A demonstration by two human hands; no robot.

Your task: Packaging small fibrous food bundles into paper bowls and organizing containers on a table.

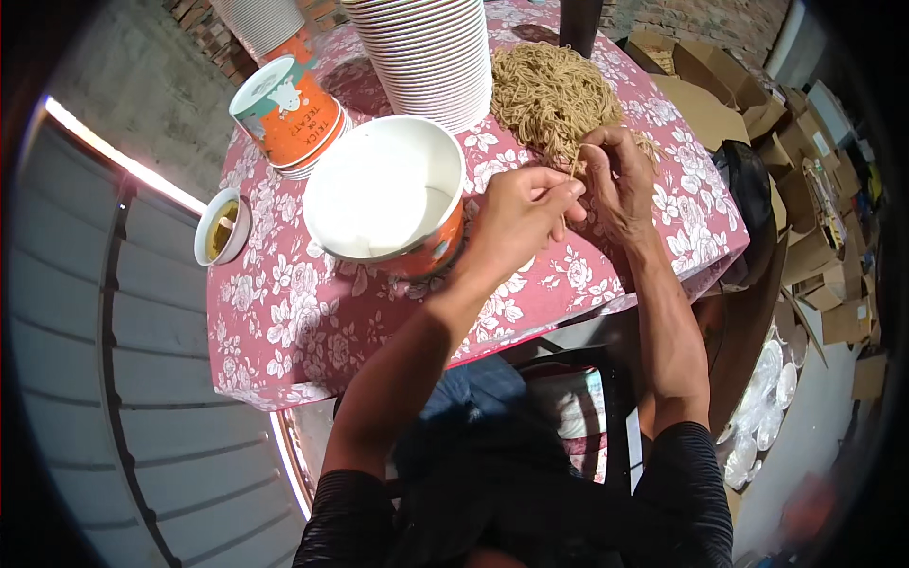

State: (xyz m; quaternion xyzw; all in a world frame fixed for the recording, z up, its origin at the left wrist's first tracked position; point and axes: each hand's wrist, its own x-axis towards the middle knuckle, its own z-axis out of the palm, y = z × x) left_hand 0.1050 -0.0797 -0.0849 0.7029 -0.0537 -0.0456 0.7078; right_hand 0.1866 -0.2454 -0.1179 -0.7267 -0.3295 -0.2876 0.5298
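Observation:
My left hand [526, 210] and my right hand [620, 185] meet over the table's right side, fingers pinched together. A short piece of thin tan cord [574, 167] runs between the fingertips of both hands. Just beyond them lies a heap of the same tan cord [554, 95], loosely tangled. Left of my left hand stands a large orange paper bucket [437, 248] with a white inside, its mouth tilted toward me. Whether the bucket holds anything at its bottom is hard to see in the glare.
A tall stack of white-rimmed paper buckets [426, 62] rises behind. Overturned orange buckets [294, 118] stand to its left. A small white bowl [223, 227] with yellowish contents sits at the left edge of the flowered tablecloth [284, 322]. Dark cylinder [579, 26] behind; cardboard boxes [814, 218] right.

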